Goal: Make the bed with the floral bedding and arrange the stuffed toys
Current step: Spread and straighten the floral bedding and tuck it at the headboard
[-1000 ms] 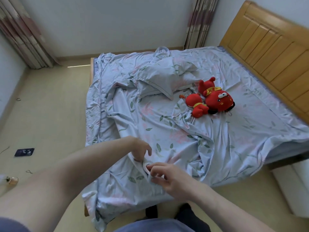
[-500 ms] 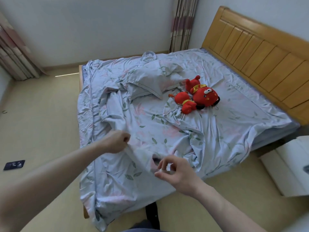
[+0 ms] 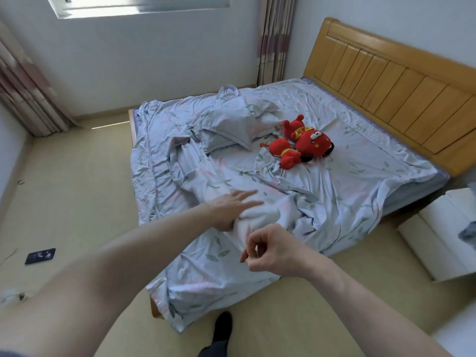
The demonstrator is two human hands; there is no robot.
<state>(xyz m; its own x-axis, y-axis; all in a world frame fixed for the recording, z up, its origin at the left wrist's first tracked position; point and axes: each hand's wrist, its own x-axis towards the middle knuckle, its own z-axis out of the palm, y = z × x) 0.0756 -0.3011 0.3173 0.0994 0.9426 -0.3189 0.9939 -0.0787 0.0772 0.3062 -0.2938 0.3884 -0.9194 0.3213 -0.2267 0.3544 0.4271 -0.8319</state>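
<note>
Floral quilt (image 3: 257, 181) lies crumpled across the bed, near corner hanging. My left hand (image 3: 231, 210) presses flat on a bunch to smooth it; right hand (image 3: 270, 251) hovers curled, gripping nothing. Red toys (image 3: 301, 143) wait far right by the pillow (image 3: 231, 127).

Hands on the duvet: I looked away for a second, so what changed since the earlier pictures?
The left hand opened from a fist and now lies flat on the bunched duvet, reaching further onto the bed. The right hand lifted slightly; whether it pinches fabric is unclear. The pillow and red toys stayed put.
</note>
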